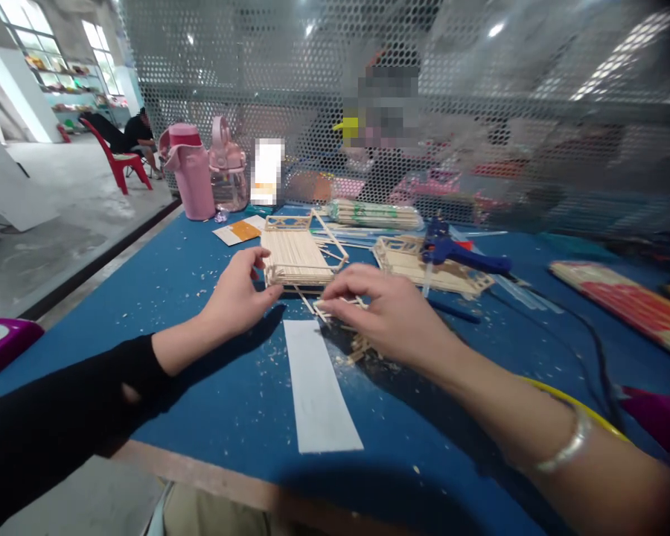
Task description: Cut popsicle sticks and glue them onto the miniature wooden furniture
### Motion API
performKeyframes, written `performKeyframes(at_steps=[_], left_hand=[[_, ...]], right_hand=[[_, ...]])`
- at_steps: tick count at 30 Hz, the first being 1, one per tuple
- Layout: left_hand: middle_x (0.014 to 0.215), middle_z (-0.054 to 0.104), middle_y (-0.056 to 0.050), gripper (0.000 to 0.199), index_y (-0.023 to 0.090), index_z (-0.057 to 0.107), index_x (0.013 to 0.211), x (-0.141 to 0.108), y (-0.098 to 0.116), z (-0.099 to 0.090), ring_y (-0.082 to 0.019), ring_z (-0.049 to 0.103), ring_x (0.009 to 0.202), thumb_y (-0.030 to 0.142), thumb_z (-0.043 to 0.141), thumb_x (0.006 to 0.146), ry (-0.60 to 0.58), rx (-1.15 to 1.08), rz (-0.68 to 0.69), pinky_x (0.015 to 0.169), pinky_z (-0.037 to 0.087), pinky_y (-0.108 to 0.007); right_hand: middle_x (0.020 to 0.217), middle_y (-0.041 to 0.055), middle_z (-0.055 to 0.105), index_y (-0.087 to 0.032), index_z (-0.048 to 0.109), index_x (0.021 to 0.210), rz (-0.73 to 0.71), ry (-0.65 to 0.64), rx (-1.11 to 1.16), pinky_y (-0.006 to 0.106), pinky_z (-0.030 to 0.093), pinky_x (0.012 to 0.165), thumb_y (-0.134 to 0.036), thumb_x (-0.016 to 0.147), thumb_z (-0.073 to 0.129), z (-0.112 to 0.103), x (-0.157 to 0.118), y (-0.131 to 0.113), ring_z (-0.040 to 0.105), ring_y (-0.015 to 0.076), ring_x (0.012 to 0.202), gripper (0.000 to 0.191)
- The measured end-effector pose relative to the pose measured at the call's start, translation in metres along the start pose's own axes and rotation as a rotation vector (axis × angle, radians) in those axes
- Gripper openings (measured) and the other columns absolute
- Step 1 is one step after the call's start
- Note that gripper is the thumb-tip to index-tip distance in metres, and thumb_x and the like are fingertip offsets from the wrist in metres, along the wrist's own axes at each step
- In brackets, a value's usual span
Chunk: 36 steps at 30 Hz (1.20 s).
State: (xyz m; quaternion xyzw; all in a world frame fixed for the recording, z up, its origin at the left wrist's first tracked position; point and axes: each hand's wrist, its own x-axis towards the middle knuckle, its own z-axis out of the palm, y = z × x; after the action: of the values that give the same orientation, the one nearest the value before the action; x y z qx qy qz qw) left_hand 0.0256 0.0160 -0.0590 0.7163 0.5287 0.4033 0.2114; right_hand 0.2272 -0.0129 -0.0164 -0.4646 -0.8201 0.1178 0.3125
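A small model built of thin wooden sticks [293, 249], with a slatted floor and low railings, rests on the blue table. My left hand [237, 290] grips its near left corner between thumb and fingers. Just right of the model's front, my right hand [383, 309] is closed in a pinch on what looks like a short wooden stick [322, 313]. Beneath that hand lies a pile of short stick pieces [360, 346], partly hidden by it. A white paper strip [318, 387] lies flat in front of the model.
A second stick frame [413, 268] sits to the right, with a blue glue gun [463, 253] over it. Bagged sticks [377, 214], a pink flask [190, 175], a clear bottle [228, 179] and a lit phone [268, 171] stand along the perforated screen [290, 89]. A person is behind it.
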Motion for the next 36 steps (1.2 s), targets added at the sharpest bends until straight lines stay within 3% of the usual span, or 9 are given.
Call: performKeyframes(at_steps=[3,6,9,11,15,20,24,30,36], left_hand=[[0.104,0.056,-0.010,0.045,0.009,0.052,0.113,0.005,-0.004,0.003,-0.016,0.051,0.082,0.018,0.067,0.072,-0.070,-0.040,-0.016,0.072,0.046,-0.031],[0.098,0.057,-0.008,0.039,0.010,0.053,0.109,0.002,-0.003,0.000,-0.015,0.051,0.079,0.018,0.066,0.073,0.063,-0.090,0.062,0.068,0.046,-0.029],[0.084,0.058,-0.003,0.024,0.014,0.059,0.097,-0.005,0.002,-0.006,-0.013,0.052,0.074,0.018,0.066,0.075,0.220,-0.098,0.329,0.067,0.046,-0.027],[0.077,0.059,-0.002,0.015,0.015,0.062,0.090,-0.009,0.006,-0.008,-0.013,0.053,0.072,0.021,0.067,0.076,0.221,-0.098,0.501,0.066,0.046,-0.026],[0.076,0.066,-0.003,0.007,0.015,0.066,0.084,-0.014,0.011,-0.009,-0.012,0.058,0.072,0.021,0.064,0.082,0.199,-0.113,0.590,0.067,0.047,-0.024],[0.072,0.066,-0.001,0.006,0.016,0.065,0.080,-0.015,0.011,-0.009,-0.012,0.058,0.069,0.017,0.060,0.083,0.180,-0.117,0.523,0.067,0.046,-0.024],[0.087,0.065,-0.005,0.022,0.012,0.061,0.100,-0.002,-0.001,-0.007,-0.012,0.055,0.073,0.008,0.057,0.078,0.246,-0.167,0.282,0.067,0.044,-0.026],[0.086,0.065,-0.002,0.051,0.014,0.050,0.112,0.022,-0.019,-0.001,-0.011,0.060,0.079,-0.007,0.049,0.066,-0.124,-0.703,0.006,0.068,0.044,-0.024],[0.075,0.065,0.001,0.054,0.012,0.048,0.112,0.022,-0.014,0.000,-0.010,0.059,0.068,-0.009,0.050,0.063,-0.192,-0.795,-0.054,0.065,0.042,-0.024]], right_hand=[[0.079,0.0019,0.066,-0.021,0.066,0.072,-0.100,0.073,-0.061,0.029,0.043,0.074,-0.021,0.079,0.060,0.002,0.024,0.000,0.059,0.0158,0.078,0.009],[0.077,0.0019,0.065,-0.021,0.065,0.072,-0.087,0.136,-0.040,0.030,0.043,0.073,-0.021,0.080,0.059,0.005,0.030,-0.005,0.058,0.0159,0.076,0.011],[0.069,0.0003,0.063,-0.020,0.064,0.073,0.074,0.166,0.189,0.028,0.042,0.063,-0.025,0.079,0.060,0.011,0.022,-0.014,0.055,0.0138,0.065,0.009],[0.067,-0.0010,0.062,-0.019,0.064,0.074,0.199,0.133,0.412,0.026,0.041,0.059,-0.030,0.077,0.063,0.016,0.015,-0.019,0.053,0.0119,0.061,0.011],[0.066,-0.0033,0.060,-0.018,0.064,0.072,0.326,0.080,0.716,0.023,0.040,0.060,-0.034,0.071,0.069,0.025,0.008,-0.023,0.050,0.0087,0.060,0.016],[0.056,-0.0062,0.053,-0.016,0.065,0.067,0.440,0.059,0.919,0.019,0.033,0.049,-0.031,0.069,0.072,0.036,0.009,-0.022,0.040,0.0044,0.049,0.017],[0.052,-0.0059,0.052,-0.016,0.059,0.064,0.700,0.134,1.096,0.016,0.024,0.037,-0.024,0.073,0.068,0.047,0.016,-0.023,0.038,0.0034,0.042,0.015],[0.053,-0.0055,0.054,-0.016,0.058,0.069,0.803,0.208,1.100,0.014,0.022,0.031,-0.018,0.083,0.059,0.060,0.025,-0.025,0.046,0.0033,0.039,0.014],[0.051,-0.0061,0.056,-0.017,0.058,0.071,0.813,0.263,1.060,0.013,0.021,0.030,-0.017,0.084,0.060,0.066,0.026,-0.025,0.046,0.0028,0.038,0.013]])
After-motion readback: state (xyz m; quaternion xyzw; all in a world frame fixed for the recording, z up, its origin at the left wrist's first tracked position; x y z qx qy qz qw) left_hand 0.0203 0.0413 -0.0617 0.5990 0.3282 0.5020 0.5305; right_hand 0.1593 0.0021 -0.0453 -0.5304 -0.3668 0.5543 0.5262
